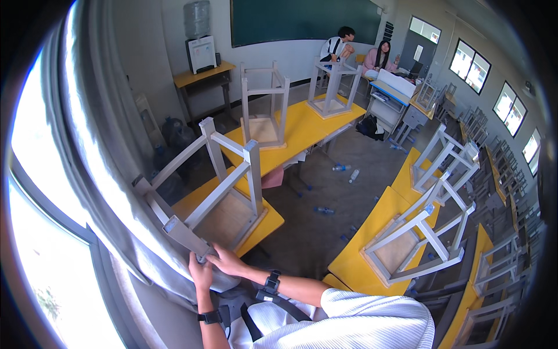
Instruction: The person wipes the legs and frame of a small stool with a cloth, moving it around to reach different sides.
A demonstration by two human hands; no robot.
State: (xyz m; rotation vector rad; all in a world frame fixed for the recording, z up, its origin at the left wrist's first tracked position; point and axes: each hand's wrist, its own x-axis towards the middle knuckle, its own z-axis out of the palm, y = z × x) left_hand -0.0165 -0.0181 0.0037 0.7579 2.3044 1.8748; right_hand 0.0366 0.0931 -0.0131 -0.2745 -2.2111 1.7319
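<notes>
An upturned stool with grey legs (218, 196) rests seat down on a yellow desk (268, 218) before me. My left hand (201, 269) and my right hand (226, 260) meet at the lower part of its nearest leg (186, 235). Between my fingers, against that leg, shows a small grey item (202, 258); what it is I cannot tell. The fingers of both hands are closed around this spot and partly hide it. Dark straps circle both wrists. The stool's other legs point up, with bluish caps on some ends.
Grey curtains (117, 183) and a bright window lie close on the left. More upturned stools stand on a yellow desk (301, 124) ahead and on desks (357, 261) at right. Plastic bottles (324, 210) lie on the floor. Two people sit near the chalkboard (305, 22).
</notes>
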